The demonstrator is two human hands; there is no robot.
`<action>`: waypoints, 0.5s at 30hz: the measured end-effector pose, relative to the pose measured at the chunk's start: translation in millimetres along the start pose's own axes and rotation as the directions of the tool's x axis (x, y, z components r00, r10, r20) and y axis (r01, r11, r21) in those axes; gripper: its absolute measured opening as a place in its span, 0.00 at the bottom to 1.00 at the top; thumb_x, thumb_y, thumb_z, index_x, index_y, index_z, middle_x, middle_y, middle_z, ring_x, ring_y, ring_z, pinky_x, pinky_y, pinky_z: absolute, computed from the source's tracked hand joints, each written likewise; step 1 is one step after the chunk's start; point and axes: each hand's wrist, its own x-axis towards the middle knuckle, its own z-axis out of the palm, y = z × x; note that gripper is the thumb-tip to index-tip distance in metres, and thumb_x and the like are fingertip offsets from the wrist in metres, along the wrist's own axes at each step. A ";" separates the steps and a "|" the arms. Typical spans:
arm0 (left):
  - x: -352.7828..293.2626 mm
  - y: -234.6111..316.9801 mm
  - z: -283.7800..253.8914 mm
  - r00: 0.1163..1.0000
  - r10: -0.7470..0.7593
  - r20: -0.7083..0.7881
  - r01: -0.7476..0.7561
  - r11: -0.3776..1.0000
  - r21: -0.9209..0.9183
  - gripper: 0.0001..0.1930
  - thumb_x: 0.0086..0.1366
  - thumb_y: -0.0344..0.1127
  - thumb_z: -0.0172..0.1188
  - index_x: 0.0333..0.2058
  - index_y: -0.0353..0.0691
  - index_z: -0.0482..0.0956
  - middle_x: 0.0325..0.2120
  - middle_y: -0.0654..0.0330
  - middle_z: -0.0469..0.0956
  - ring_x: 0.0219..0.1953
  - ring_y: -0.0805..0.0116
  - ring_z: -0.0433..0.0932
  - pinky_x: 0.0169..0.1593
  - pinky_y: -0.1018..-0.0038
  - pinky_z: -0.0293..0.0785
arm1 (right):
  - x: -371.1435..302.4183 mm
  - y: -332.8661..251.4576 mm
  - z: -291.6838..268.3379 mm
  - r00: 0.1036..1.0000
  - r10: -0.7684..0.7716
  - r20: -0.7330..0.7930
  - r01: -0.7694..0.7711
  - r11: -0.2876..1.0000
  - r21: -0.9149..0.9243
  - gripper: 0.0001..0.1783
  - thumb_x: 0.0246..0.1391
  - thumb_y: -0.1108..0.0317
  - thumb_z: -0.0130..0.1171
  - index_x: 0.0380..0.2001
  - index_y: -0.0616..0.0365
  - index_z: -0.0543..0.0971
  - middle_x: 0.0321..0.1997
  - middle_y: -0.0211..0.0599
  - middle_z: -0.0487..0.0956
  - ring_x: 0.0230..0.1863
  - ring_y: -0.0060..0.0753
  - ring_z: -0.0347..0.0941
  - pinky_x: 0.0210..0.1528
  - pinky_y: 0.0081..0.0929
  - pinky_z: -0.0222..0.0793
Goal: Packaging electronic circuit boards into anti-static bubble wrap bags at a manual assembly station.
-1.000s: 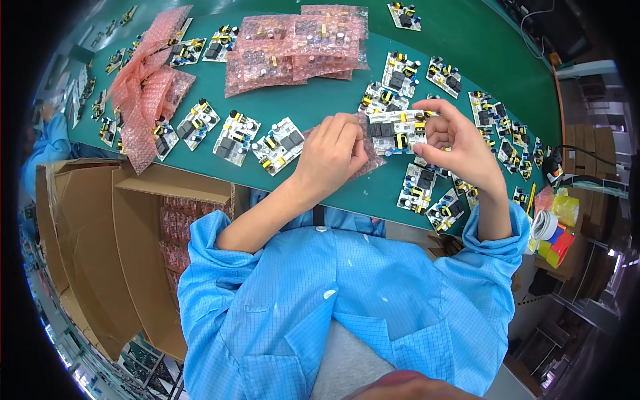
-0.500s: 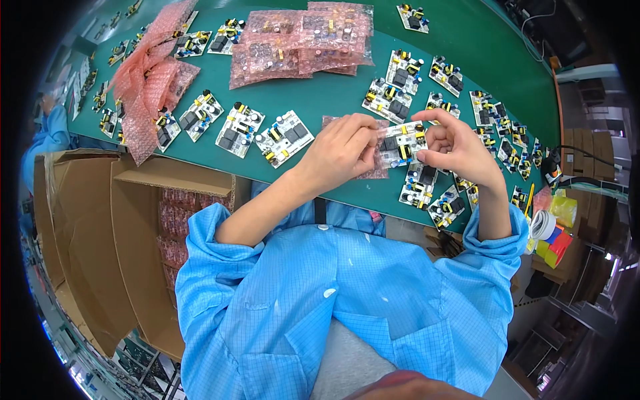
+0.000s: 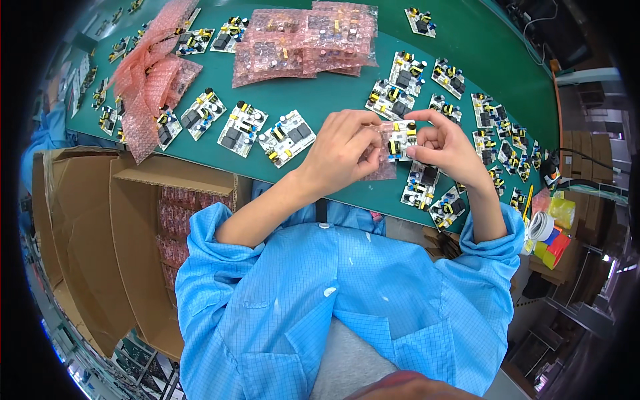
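Between my hands is a white circuit board (image 3: 403, 139) with black, yellow and blue parts. Its left portion sits inside a pink bubble-wrap bag (image 3: 383, 167), while the right portion sticks out. My left hand (image 3: 345, 145) is closed on the bag near its mouth; its fingertips are partly hidden. My right hand (image 3: 441, 148) pinches the board's right end between thumb and fingers. Below them on the table lies another circuit board (image 3: 420, 187), and two bare boards, one of them a white board (image 3: 287, 138), rest to the left of my left hand.
Stacked bagged boards (image 3: 303, 41) lie at the table's far middle. Empty-looking pink bubble bags (image 3: 143, 87) are heaped at left. Loose boards (image 3: 497, 113) cover the right side. An open cardboard box (image 3: 143, 220) holding bagged boards stands below the left edge. Tape rolls (image 3: 551, 243) sit at lower right.
The circuit board has gone further left into the bubble-wrap bag, so less of it shows. My right hand has moved left along with it.
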 end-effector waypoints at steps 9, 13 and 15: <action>-0.1 -2.4 -7.7 0.996 -0.055 -0.075 0.054 0.998 -0.017 0.13 0.46 0.24 0.70 0.31 0.40 0.78 0.43 0.56 0.77 0.46 0.56 0.77 0.49 0.62 0.71 | 4.0 -6.8 19.0 0.998 -0.067 0.019 0.067 0.998 -0.003 0.33 0.53 0.76 0.68 0.62 0.60 0.69 0.28 0.20 0.74 0.26 0.07 0.65 0.27 0.10 0.55; 3.2 -1.2 -11.1 0.994 -0.035 -0.101 0.033 0.999 -0.014 0.13 0.46 0.24 0.70 0.31 0.41 0.78 0.43 0.57 0.78 0.46 0.56 0.77 0.49 0.61 0.71 | 17.1 3.4 15.8 0.997 -0.082 -0.008 0.082 0.994 0.077 0.33 0.54 0.76 0.68 0.62 0.60 0.68 0.28 0.20 0.74 0.26 0.06 0.65 0.27 0.10 0.54; 4.9 -0.4 -12.7 0.993 -0.034 -0.114 0.032 0.999 -0.016 0.13 0.45 0.24 0.70 0.31 0.41 0.78 0.43 0.57 0.78 0.46 0.57 0.77 0.50 0.61 0.70 | 15.0 -1.3 22.4 0.997 -0.077 0.021 0.075 0.995 0.073 0.34 0.54 0.77 0.69 0.62 0.60 0.68 0.28 0.20 0.74 0.26 0.06 0.65 0.27 0.09 0.54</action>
